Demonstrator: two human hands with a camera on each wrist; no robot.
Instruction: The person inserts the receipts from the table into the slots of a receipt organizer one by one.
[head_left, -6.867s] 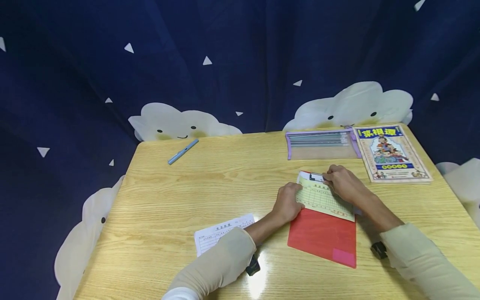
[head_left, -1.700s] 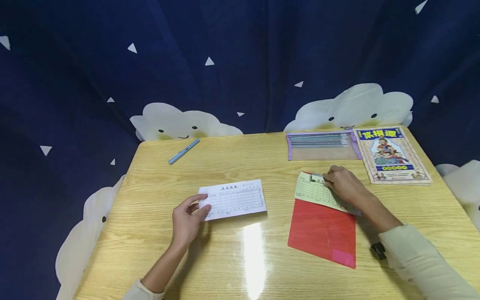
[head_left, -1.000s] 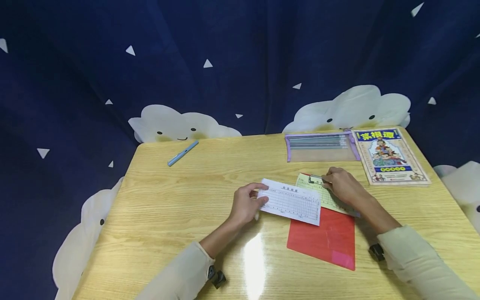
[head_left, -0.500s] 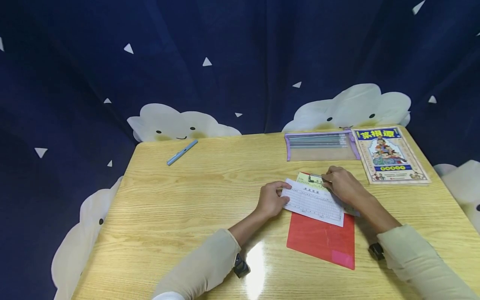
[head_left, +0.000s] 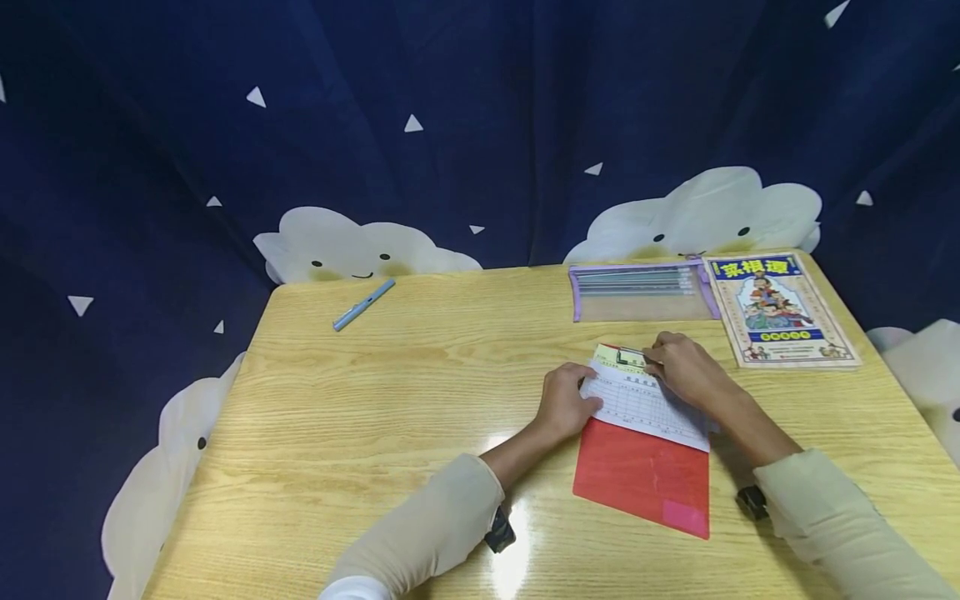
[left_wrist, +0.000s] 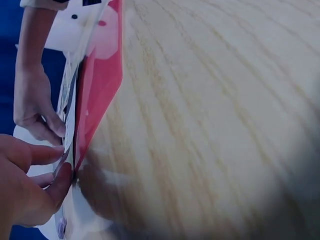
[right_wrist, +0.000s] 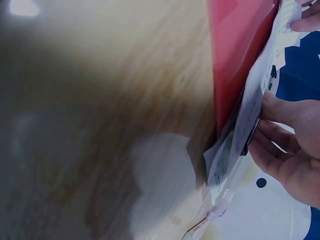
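In the head view a red clipboard [head_left: 637, 471] lies on the table at right of centre. My left hand [head_left: 562, 402] pinches the left edge of a white printed form [head_left: 648, 406] between thumb and fingers. That form overlaps a yellow printed form [head_left: 606, 357], whose top strip shows below the metal clip [head_left: 628, 357]. At the clip my right hand [head_left: 684, 367] grips the lever; the right wrist view shows thumb and fingers pinching around it, with the layered sheets [right_wrist: 250, 107] beside them. The left wrist view shows the sheet edge [left_wrist: 71, 127] between my left fingertips.
Behind the clipboard lies a clear pencil pouch [head_left: 637, 308] with purple trim and several pencils inside. A comic-covered book [head_left: 768, 312] lies at the back right. A blue pen [head_left: 363, 305] rests at the back left of the wooden table [head_left: 360, 400]. A dark blue curtain hangs behind.
My left hand let go of the yellow form, picked up the white form from the left and carried it right onto the yellow one. My right hand stays at the clip.
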